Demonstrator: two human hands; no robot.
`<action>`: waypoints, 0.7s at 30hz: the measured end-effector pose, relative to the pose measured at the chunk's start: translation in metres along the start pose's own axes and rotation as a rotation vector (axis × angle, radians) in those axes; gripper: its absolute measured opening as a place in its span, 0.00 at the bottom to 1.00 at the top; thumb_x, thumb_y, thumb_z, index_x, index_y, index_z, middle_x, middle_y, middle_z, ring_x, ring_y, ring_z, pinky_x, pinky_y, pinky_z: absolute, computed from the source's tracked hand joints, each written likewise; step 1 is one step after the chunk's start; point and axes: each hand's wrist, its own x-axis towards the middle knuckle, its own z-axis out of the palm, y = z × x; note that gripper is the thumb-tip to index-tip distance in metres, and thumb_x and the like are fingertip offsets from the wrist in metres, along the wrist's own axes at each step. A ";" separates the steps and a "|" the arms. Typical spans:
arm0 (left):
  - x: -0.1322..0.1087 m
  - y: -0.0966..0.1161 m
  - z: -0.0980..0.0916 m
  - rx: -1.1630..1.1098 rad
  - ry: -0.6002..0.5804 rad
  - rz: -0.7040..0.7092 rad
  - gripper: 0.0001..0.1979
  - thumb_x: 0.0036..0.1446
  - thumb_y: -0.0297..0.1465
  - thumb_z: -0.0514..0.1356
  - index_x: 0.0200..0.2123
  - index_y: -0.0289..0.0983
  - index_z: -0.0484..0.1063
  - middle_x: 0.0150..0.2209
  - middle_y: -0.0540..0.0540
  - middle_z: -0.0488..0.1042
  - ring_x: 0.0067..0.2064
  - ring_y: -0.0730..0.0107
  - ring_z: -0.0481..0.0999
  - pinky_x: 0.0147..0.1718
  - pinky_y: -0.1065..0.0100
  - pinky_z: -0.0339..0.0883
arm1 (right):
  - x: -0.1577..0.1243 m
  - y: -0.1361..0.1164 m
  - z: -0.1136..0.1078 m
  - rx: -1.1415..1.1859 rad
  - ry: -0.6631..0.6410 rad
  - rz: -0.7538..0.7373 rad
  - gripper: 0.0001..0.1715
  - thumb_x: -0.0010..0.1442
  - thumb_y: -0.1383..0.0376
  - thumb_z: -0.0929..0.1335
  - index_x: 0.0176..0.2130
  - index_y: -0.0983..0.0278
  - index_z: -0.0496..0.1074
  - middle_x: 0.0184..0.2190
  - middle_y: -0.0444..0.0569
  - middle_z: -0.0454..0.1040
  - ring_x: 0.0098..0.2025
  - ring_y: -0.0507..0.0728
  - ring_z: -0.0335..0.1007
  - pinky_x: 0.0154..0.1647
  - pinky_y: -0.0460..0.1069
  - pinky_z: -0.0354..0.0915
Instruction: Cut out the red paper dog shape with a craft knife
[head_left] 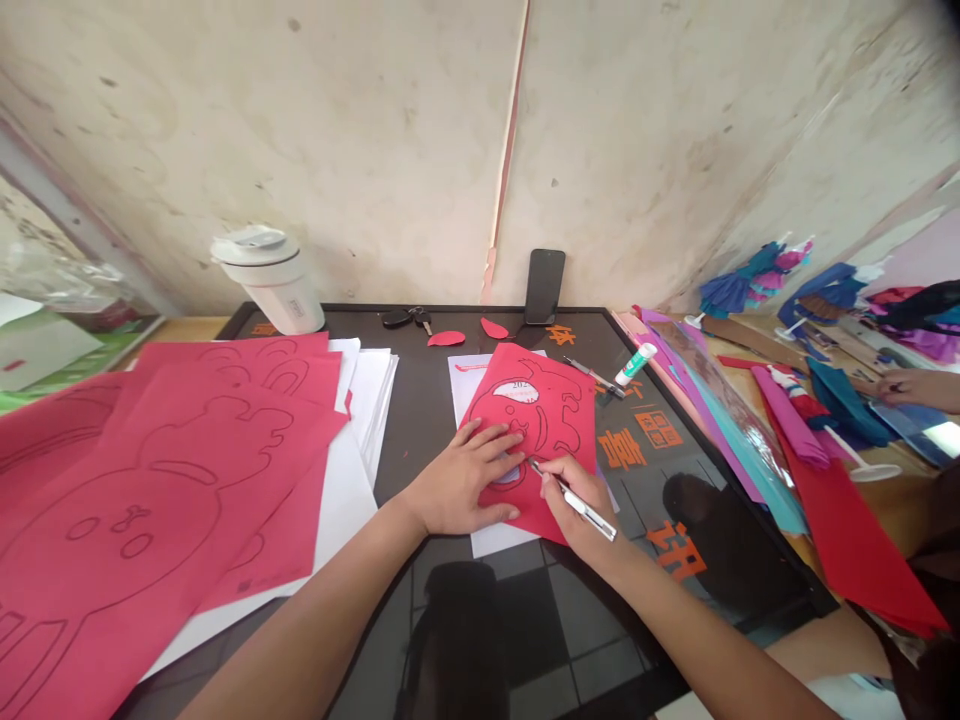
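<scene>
A sheet of red paper (pixel 576 400) with a black line drawing lies on white paper (pixel 502 540) at the middle of the dark table. An oval hole in the red sheet lets printed paper beneath show through. My left hand (pixel 469 480) rests flat on the sheet, fingers stretched out. Held like a pen in my right hand (pixel 585 500) is a slim white craft knife (pixel 589 513), its tip against the drawing beside my left fingers. Two red cut-out pieces, a near one (pixel 447 339) and another (pixel 493 328), lie beyond the sheet.
Large red sheets with drawings (pixel 150 500) cover the left side over white papers. Behind stand a white lidded cup (pixel 274 280), keys (pixel 409 318) and a phone (pixel 544 288). A glue stick (pixel 636 364) and pens (pixel 592 376) lie right. Another person's hand (pixel 919 388) is far right.
</scene>
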 end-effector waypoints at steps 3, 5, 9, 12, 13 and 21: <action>0.001 -0.002 0.003 0.014 0.004 0.001 0.34 0.60 0.49 0.60 0.65 0.40 0.62 0.68 0.40 0.58 0.69 0.47 0.54 0.66 0.41 0.42 | -0.001 0.001 0.002 -0.049 0.006 -0.051 0.09 0.63 0.66 0.61 0.37 0.60 0.70 0.29 0.47 0.78 0.30 0.55 0.75 0.34 0.48 0.69; 0.001 -0.003 0.003 0.022 0.004 -0.004 0.34 0.59 0.49 0.60 0.65 0.40 0.62 0.68 0.40 0.57 0.69 0.47 0.54 0.66 0.41 0.42 | -0.002 0.001 0.003 -0.075 0.003 -0.084 0.09 0.63 0.68 0.61 0.36 0.60 0.70 0.30 0.48 0.77 0.32 0.56 0.75 0.35 0.49 0.69; 0.001 -0.003 0.004 0.010 0.014 -0.002 0.33 0.58 0.48 0.62 0.63 0.40 0.64 0.67 0.40 0.59 0.68 0.46 0.56 0.66 0.41 0.42 | -0.004 0.002 0.006 -0.099 -0.015 -0.114 0.10 0.63 0.70 0.60 0.35 0.60 0.69 0.28 0.47 0.75 0.31 0.56 0.73 0.34 0.49 0.67; 0.001 -0.004 0.004 -0.001 0.042 0.007 0.32 0.58 0.48 0.61 0.63 0.41 0.65 0.67 0.40 0.59 0.68 0.46 0.57 0.66 0.41 0.43 | -0.005 0.001 0.007 -0.108 0.000 -0.137 0.10 0.62 0.70 0.60 0.35 0.61 0.69 0.28 0.48 0.74 0.30 0.56 0.72 0.34 0.49 0.66; 0.001 -0.004 0.004 -0.002 0.045 0.008 0.32 0.58 0.48 0.61 0.63 0.41 0.65 0.67 0.40 0.59 0.68 0.46 0.57 0.66 0.41 0.44 | -0.006 0.001 0.007 -0.120 0.005 -0.150 0.10 0.62 0.71 0.60 0.35 0.61 0.69 0.28 0.48 0.74 0.30 0.57 0.72 0.34 0.49 0.66; 0.002 -0.002 0.003 -0.007 0.017 -0.011 0.34 0.57 0.46 0.63 0.63 0.38 0.65 0.67 0.39 0.60 0.68 0.45 0.57 0.66 0.41 0.43 | -0.009 -0.001 0.009 -0.212 -0.004 -0.174 0.11 0.62 0.71 0.59 0.33 0.61 0.68 0.25 0.47 0.72 0.28 0.56 0.70 0.31 0.49 0.65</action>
